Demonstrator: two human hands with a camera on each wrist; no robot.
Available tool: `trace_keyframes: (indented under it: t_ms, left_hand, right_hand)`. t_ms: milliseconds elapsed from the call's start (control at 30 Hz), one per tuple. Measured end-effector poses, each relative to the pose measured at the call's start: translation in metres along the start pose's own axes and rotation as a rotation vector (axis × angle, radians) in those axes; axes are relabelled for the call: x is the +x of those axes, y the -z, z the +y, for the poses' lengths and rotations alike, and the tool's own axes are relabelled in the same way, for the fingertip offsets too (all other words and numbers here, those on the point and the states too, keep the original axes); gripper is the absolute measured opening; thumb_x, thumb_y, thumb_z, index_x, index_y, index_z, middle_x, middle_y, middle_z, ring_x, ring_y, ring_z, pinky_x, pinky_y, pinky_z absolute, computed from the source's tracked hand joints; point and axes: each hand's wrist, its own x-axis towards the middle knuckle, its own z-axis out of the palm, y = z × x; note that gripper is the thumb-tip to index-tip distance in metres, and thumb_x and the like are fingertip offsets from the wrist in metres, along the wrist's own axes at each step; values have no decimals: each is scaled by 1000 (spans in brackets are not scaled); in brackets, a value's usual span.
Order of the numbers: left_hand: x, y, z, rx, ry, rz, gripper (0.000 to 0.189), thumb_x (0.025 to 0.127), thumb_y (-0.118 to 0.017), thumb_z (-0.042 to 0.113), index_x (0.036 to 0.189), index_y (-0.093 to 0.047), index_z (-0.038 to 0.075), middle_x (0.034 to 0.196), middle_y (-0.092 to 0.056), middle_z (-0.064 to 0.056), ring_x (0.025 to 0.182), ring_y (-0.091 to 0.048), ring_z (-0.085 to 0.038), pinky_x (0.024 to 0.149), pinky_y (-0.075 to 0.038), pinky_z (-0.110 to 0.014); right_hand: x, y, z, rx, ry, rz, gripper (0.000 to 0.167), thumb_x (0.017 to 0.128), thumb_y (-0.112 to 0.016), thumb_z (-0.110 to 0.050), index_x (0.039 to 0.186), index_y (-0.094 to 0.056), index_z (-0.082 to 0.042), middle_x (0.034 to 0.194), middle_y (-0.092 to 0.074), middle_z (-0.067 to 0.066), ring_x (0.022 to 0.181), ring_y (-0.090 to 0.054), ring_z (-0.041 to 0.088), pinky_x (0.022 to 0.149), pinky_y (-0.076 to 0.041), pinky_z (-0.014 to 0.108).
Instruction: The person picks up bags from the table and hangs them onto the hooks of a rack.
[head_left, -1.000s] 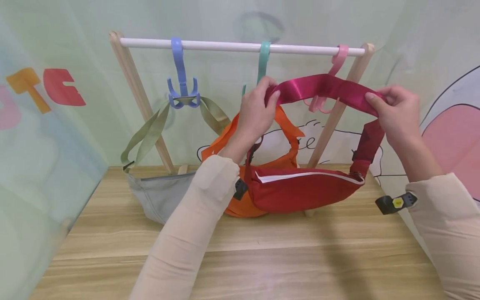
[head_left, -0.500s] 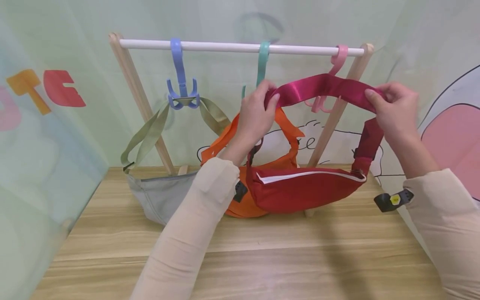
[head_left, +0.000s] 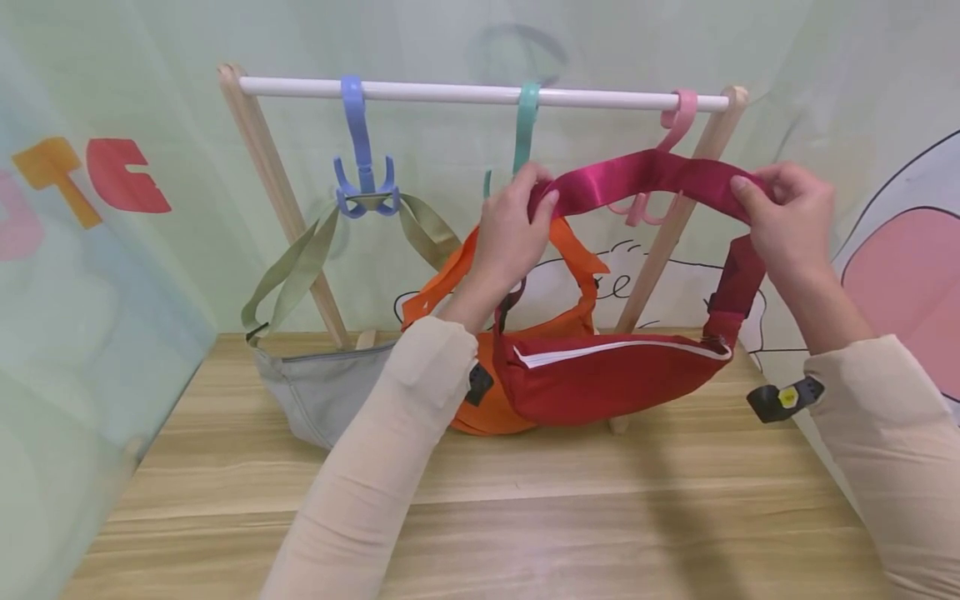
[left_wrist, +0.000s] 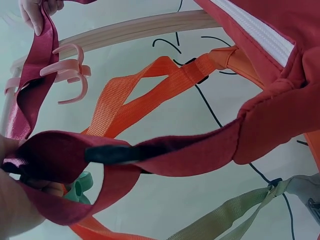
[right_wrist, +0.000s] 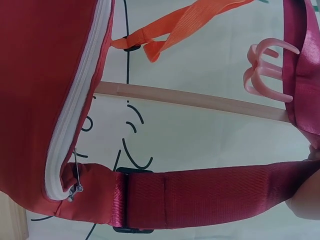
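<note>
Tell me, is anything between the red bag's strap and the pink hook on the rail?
Nothing visible. Both hands, left hand and right hand, hold the red strap stretched just in front of the pink hook, whose prongs look bare. The orange bag hangs lower, behind.

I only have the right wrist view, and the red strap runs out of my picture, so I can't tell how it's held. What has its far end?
Observer: The left hand grips the red strap beside the teal hook; the right hand grips the strap's other side.
Operator: What else is on the rail?
Observer: A blue hook on the white rail carries the olive strap of a grey bag.
Operator: Where's the orange bag itself?
Observer: The orange bag sits just behind the red bag, at the table.
</note>
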Motion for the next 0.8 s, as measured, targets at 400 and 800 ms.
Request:
trace_keyframes:
  t_ms: [400, 800]
  left_hand:
    - [0, -1, -2, -12, 9, -3, 22, 92, -54, 18, 111, -52, 7, 106, -62, -7, 91, -58, -16, 76, -47, -22]
    - [0, -1, -5, -67, -22, -39, 26, 92, -54, 16, 117, -48, 11, 109, -62, -8, 93, -60, -17, 76, -48, -21]
  right_hand:
    - [0, -2, 2, -63, -10, 3, 4, 85, -65, -19, 82, -64, -21, 62, -57, -11, 61, -52, 2, 55, -40, 15]
    - [0, 0, 3, -42, -25, -36, 14, 85, -64, -20, 96, -63, -11, 62, -58, -9, 60, -53, 3, 50, -42, 14]
